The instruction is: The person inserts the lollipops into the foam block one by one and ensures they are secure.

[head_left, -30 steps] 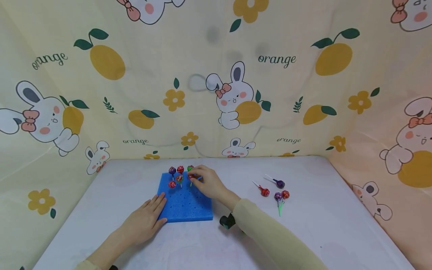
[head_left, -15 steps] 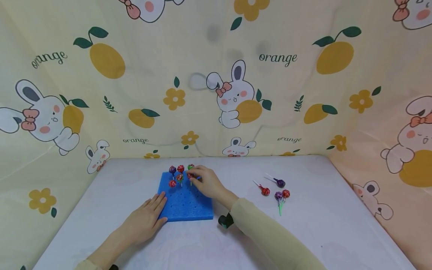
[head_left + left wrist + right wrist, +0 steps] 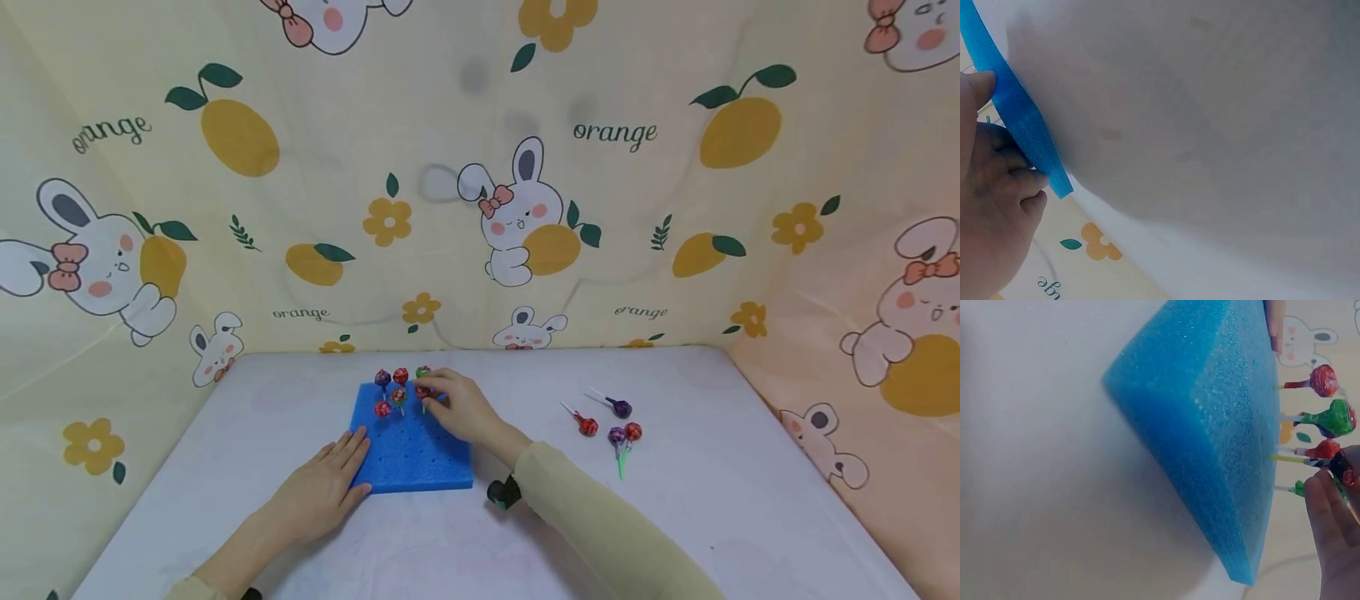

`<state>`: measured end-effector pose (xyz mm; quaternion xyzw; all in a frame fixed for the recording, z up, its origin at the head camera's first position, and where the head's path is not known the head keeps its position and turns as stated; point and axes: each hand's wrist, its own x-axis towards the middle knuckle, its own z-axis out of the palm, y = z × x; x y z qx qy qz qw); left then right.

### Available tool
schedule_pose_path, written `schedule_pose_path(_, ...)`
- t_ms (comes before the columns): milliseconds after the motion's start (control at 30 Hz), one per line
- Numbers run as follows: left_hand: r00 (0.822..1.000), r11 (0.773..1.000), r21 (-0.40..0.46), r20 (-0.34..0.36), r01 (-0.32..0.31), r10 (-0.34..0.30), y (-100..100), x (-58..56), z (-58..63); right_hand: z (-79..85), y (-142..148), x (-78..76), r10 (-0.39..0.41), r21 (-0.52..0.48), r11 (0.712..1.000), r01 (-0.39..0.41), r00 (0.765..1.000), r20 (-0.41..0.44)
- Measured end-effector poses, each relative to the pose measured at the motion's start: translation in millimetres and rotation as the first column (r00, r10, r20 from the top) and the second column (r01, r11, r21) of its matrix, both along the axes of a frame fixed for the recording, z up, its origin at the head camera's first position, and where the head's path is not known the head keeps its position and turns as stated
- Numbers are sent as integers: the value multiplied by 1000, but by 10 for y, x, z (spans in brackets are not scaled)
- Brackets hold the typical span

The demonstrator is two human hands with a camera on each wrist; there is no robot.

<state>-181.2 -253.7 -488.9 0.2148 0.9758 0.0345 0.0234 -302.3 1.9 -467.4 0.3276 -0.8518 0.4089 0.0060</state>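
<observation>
A blue foam block (image 3: 420, 467) dotted with small holes lies on the white table. My right hand (image 3: 465, 408) pinches the dark-wrapped head of a lollipop (image 3: 1342, 467) between thumb and fingers. That lollipop's yellow stick (image 3: 1288, 459) meets the top face of the foam. Around it, upright in the block's far part, stand a purple lollipop (image 3: 382, 377), a red one (image 3: 401, 376), a green one (image 3: 423, 372) and others with red and mixed wrappers. My left hand (image 3: 318, 490) rests with extended fingers against the block's left edge, its thumb at the near corner.
To the right on the table lie loose lollipops: a red one (image 3: 588, 426), a dark purple one (image 3: 621, 408), a purple one (image 3: 617, 435) and another red one (image 3: 633, 432). A printed cloth (image 3: 420, 108) hangs behind and at both sides of the table.
</observation>
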Motion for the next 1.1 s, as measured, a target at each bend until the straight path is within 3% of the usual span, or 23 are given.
schedule_pose_path(500, 999, 1000, -5, 33, -17, 17, -26, 19, -14, 139, 256, 110, 10, -2, 1000, -11, 999, -44)
schedule_pose_path(767, 999, 1000, -2, 47, -22, 22, -23, 29, -26, 210, 623, 210, 50, 15, 999, -48, 994, -93)
schedule_pose_path(1100, 999, 1000, -6, 38, -19, 20, 29, 11, 9, 122, 1172, 320, 27, 60, 998, -22, 996, -80)
